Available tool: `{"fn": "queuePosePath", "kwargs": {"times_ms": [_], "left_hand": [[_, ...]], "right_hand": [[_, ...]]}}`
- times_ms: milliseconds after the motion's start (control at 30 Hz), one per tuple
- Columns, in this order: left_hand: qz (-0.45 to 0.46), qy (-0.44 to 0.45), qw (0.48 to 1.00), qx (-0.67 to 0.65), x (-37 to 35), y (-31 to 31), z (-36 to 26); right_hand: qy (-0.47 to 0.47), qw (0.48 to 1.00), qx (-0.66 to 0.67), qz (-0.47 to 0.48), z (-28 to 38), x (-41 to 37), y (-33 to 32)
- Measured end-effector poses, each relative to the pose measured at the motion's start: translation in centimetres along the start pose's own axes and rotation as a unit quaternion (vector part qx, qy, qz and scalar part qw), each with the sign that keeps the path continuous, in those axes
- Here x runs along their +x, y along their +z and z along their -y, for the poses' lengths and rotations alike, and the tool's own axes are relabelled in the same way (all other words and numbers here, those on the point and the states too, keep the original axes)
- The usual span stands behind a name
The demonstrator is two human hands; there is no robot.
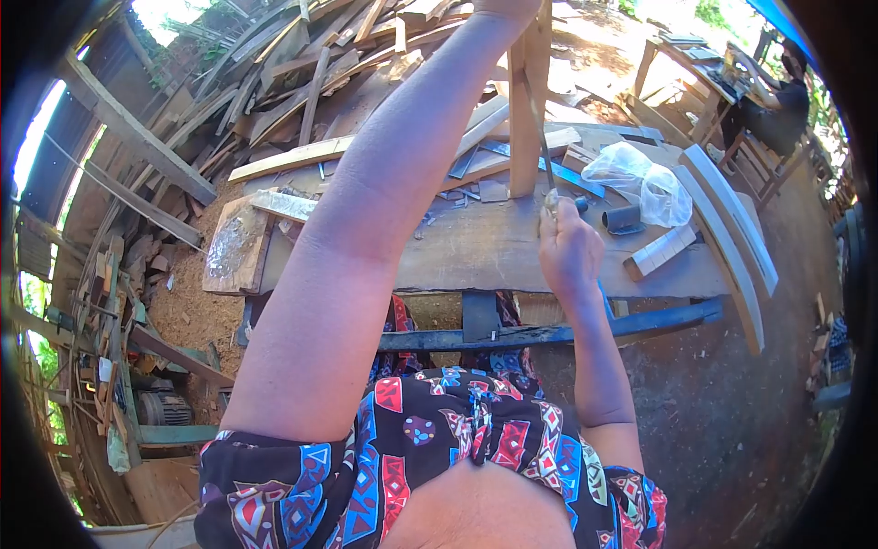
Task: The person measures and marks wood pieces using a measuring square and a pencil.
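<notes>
One wooden post (524, 137), upright between near and far edges of the work surface (476, 261), one thin-bladed tool (551, 195) alongside, right hand (572, 247), fingers curled round its handle, left hand (506, 6) by post's upper part, fingers cropped, state untellable.

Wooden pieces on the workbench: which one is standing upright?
The board reaching up to the left hand; it stands on end, while the other long pieces on the workbench lie down.

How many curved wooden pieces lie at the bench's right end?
2, both right of the right hand: inner piece nearer the plastic bag, outer piece beside it. Others could be hidden.
</notes>
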State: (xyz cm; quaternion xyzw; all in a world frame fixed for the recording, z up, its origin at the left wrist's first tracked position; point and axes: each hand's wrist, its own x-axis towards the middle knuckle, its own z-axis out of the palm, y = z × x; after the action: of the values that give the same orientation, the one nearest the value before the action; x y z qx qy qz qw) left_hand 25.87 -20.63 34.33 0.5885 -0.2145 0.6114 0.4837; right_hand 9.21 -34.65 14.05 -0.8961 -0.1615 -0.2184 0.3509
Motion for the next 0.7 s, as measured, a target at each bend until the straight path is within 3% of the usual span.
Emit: {"fn": "queuePosePath", "kwargs": {"times_ms": [100,167,267,333,433,500,600,700], "left_hand": [[-0.012,0.02,0.997,0.074,0.0,0.2,0.1],[0.012,-0.067,0.997,-0.024,-0.4,-0.1,-1.4],[0.004,-0.013,1.0,0.008,-1.1,0.7,-2.0],[-0.003,-0.013,1.0,0.01,-0.7,0.1,-2.3],[0.044,-0.097,0.992,-0.063,-0.5,-0.6,-1.7],[-0.006,0.011,0.998,0.055,0.0,-0.2,-0.1],[-0.039,0.015,0.996,0.081,0.2,0.4,0.7],[-0.013,-0.04,0.998,0.039,0.2,-0.5,0.1]], "right_hand": [[0.031,0.998,-0.001,0.047,-0.2,1.5,-0.2],[0.017,0.999,-0.028,0.041,0.8,4.4,0.2],[-0.024,0.999,-0.04,-0.019,2.0,8.3,0.9],[-0.034,0.999,-0.034,-0.013,1.5,7.8,0.9],[-0.022,0.999,-0.027,0.004,0.8,4.7,0.5],[-0.015,0.999,-0.026,0.017,0.3,2.1,0.1],[0.007,0.999,-0.016,0.027,0.3,0.8,0.2],[0.011,0.999,-0.032,0.04,0.5,2.6,-0.2]]}}
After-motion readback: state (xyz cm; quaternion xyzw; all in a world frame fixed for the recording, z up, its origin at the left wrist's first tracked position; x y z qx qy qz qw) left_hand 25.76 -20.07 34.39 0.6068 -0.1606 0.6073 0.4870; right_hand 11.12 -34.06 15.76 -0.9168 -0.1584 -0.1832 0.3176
